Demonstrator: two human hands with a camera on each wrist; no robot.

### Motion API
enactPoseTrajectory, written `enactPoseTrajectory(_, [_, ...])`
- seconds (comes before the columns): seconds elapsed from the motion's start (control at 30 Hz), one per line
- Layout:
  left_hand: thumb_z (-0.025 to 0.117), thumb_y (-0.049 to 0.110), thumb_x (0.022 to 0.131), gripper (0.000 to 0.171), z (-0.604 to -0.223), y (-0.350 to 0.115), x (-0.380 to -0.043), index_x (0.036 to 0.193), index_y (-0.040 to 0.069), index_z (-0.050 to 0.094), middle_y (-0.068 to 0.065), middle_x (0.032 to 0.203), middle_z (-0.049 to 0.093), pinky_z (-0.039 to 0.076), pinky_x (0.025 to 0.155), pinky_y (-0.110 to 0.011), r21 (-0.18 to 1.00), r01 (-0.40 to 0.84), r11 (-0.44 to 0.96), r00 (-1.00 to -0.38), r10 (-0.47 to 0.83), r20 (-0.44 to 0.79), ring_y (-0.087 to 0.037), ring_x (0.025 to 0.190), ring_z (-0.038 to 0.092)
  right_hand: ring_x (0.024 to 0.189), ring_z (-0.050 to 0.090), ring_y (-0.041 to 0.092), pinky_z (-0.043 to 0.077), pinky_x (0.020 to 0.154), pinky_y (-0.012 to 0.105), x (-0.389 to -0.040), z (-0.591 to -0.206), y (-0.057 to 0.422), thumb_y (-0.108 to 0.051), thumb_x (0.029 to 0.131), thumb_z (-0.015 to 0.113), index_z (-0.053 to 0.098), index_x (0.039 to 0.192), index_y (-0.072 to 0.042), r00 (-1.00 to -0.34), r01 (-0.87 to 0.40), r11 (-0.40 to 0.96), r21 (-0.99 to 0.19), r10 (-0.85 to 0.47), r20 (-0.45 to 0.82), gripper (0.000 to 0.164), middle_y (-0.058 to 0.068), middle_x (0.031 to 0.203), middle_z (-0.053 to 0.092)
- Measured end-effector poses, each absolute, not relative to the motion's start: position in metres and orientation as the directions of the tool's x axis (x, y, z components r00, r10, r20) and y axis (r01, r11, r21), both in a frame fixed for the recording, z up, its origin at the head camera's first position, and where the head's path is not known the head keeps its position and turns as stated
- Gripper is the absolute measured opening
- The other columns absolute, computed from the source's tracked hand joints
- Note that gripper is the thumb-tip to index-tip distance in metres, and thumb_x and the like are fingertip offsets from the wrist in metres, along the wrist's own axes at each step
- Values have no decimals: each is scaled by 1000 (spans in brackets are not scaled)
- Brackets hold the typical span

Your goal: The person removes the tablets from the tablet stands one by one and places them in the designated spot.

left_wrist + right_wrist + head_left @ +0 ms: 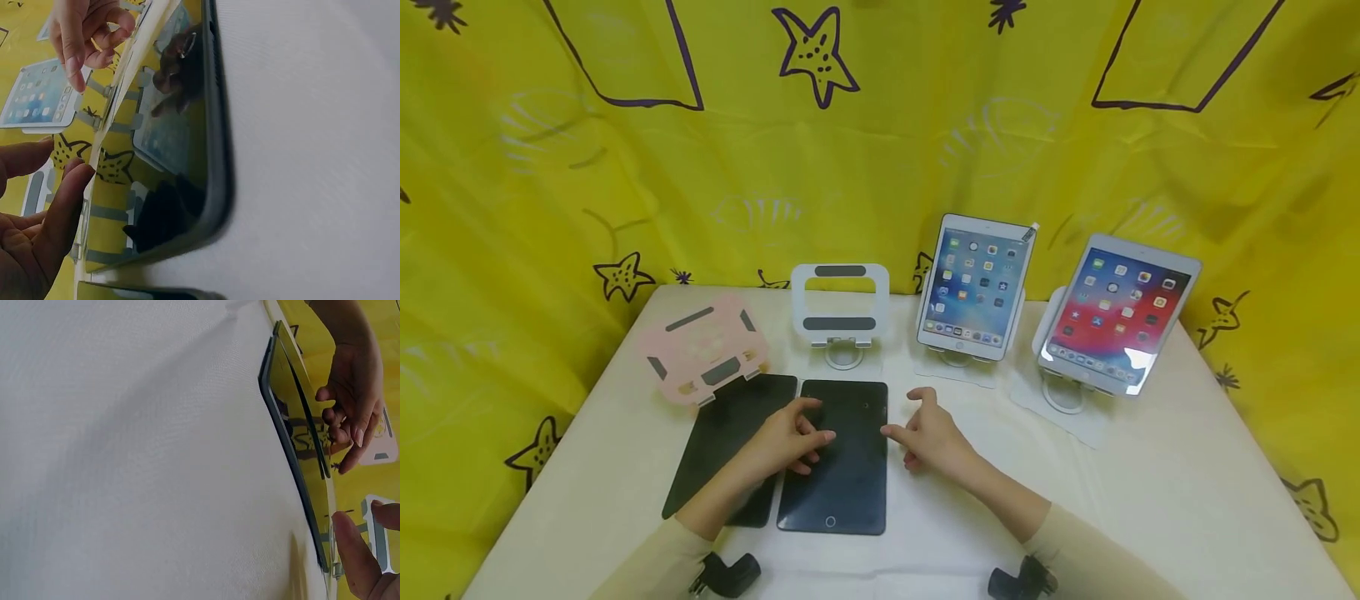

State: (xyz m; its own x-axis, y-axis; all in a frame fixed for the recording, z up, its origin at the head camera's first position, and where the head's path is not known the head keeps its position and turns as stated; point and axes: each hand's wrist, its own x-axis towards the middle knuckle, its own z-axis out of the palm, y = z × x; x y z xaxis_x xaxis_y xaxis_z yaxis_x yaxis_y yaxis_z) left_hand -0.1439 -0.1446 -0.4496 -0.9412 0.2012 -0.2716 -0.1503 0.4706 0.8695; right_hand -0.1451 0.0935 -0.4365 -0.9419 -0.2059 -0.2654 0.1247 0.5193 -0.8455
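Two dark-screened tablets lie flat on the table before me. Over the nearer-centre black tablet (842, 483) hovers my left hand (786, 437), its fingers loosely bent and nothing held; the wrist views show it apart from the glass. The other black tablet (730, 450) lies just left, partly hidden by my left forearm. My right hand (934, 437) is raised beside the right edge of the centre tablet, thumb and index finger apart, holding nothing. Behind the tablets stand a white tablet stand (839, 323) and a pink tablet stand (707, 346), neither carrying a tablet.
At the back right, a lit white tablet (976, 287) leans on a stand. Farther right, another lit tablet (1120, 312) with a red and blue screen rests on its own stand. A yellow patterned curtain (895, 167) hangs behind the white table (1187, 483).
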Motion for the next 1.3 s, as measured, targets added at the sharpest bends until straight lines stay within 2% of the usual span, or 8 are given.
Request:
enactPoseTrajectory(0.3, [75,17,80,60,-440,-131,-151,132,5,47,-7,80,60,54,48,-31,874,-104,475,-963,170,-207,-15,58,60,49,60,17,54,52,29,-156,-427,103,-22,81,76,30,135,-5,-968,150,482,-863,-104,-227,73,9,81,57])
enactPoseTrajectory(0.5, [76,20,79,59,-430,-121,-157,131,7,50,-9,90,59,53,51,-30,860,-45,508,-978,155,-143,-17,56,60,60,60,15,48,58,27,-158,-422,110,-28,80,76,31,136,-4,-988,87,543,-835,-62,-143,75,8,84,61])
enactPoseTrajectory(0.7, [78,22,77,62,-421,-106,-165,131,10,52,-8,95,62,52,61,-29,863,27,504,-989,142,-52,-17,72,63,81,62,20,51,70,32,-159,-421,115,-33,78,77,35,135,0,-1000,10,574,-819,-12,-20,78,11,96,61])
enactPoseTrajectory(0.87, [80,18,75,62,-419,-95,-167,129,8,53,-14,101,62,54,71,-33,873,130,470,-985,158,62,-22,84,64,99,58,28,50,86,40,-158,-422,119,-34,75,79,38,134,-1,-998,-46,584,-810,11,65,79,16,112,57])
enactPoseTrajectory(0.97, [81,15,74,64,-419,-91,-169,130,7,51,-17,107,61,56,77,-37,877,202,436,-974,185,133,-26,90,65,110,52,33,45,95,44,-159,-422,123,-32,72,82,38,135,0,-991,-103,578,-810,15,136,83,18,122,52])
enactPoseTrajectory(1.1, [81,15,73,68,-418,-86,-172,132,6,49,-16,112,59,55,82,-41,856,265,444,-960,202,192,-29,97,63,118,45,36,42,100,49,-163,-427,130,-28,69,85,33,138,1,-967,-201,562,-802,20,256,92,21,130,44])
enactPoseTrajectory(1.3, [81,18,74,69,-416,-77,-178,134,5,48,-16,118,56,53,87,-42,831,312,461,-949,185,254,-27,104,57,118,41,32,41,99,49,-170,-434,145,-20,60,90,31,139,5,-886,-356,586,-728,37,463,102,22,128,42])
